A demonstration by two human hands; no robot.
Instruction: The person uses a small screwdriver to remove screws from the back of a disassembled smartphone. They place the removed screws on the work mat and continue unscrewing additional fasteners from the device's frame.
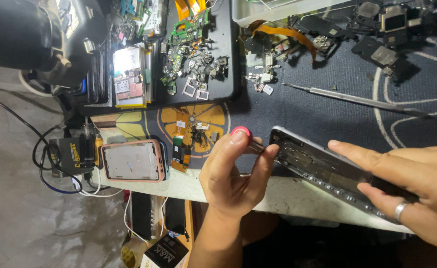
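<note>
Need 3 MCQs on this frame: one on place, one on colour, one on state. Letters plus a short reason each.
1. Where does the pink phone frame lie?
A. On the table edge, beyond the screwdriver hand
B. Inside the black tray
C. Under the opened phone

2. What colour is the cap of the screwdriver?
A. Blue
B. Pink-red
C. Yellow

3. How is the opened phone held?
A. Lying flat, untouched
B. Tilted up on its edge, steadied by the right hand
C. Lifted clear above the table

Answers:
1. A: it rests on the pale table edge, apart from the left hand and outside the black tray.
2. B: the round cap at the left hand's fingertip is pink-red.
3. B: the right hand, ring on one finger, grips the tilted phone while the screwdriver tip meets its end.
</note>
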